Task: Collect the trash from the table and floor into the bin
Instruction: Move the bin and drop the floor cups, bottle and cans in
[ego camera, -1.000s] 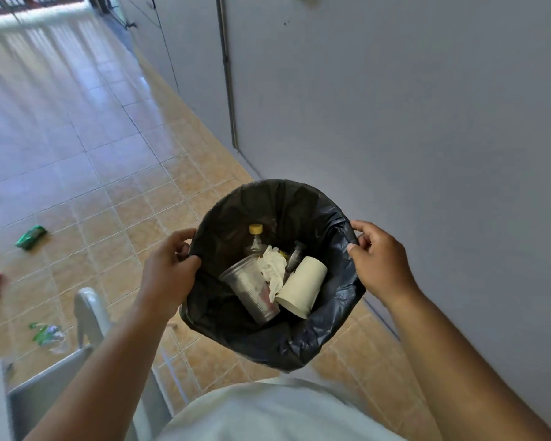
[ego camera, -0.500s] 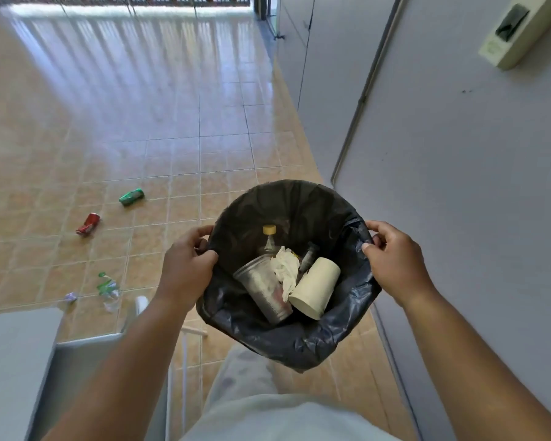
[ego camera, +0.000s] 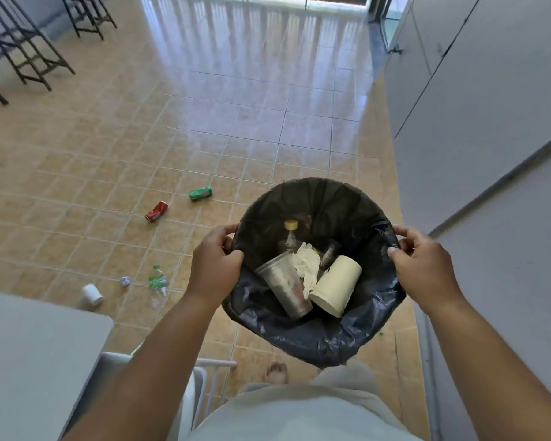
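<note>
The bin (ego camera: 315, 198), lined with a black bag, is being held above the tiled floor (ego camera: 140, 138) by both hands: the left hand (ego camera: 215, 265) is gripping its left rim and the right hand (ego camera: 423, 268) its right rim, the fingers (ego camera: 227, 229) of each curling over the liner's edge and pinching it against the thumb. Inside the bin a clear plastic cup (ego camera: 283, 284), a paper cup (ego camera: 337, 284), a crumpled tissue (ego camera: 307, 262) and a yellow-capped bottle (ego camera: 290, 232) are lying together. Left of the bin, a green can (ego camera: 200, 193), a red can (ego camera: 156, 211), a crushed plastic bottle (ego camera: 158, 281), a small wrapper (ego camera: 125, 280) and a white cup (ego camera: 92, 294) are lying scattered on the floor, with the counter (ego camera: 29, 345) showing at the bin's lower left.
</note>
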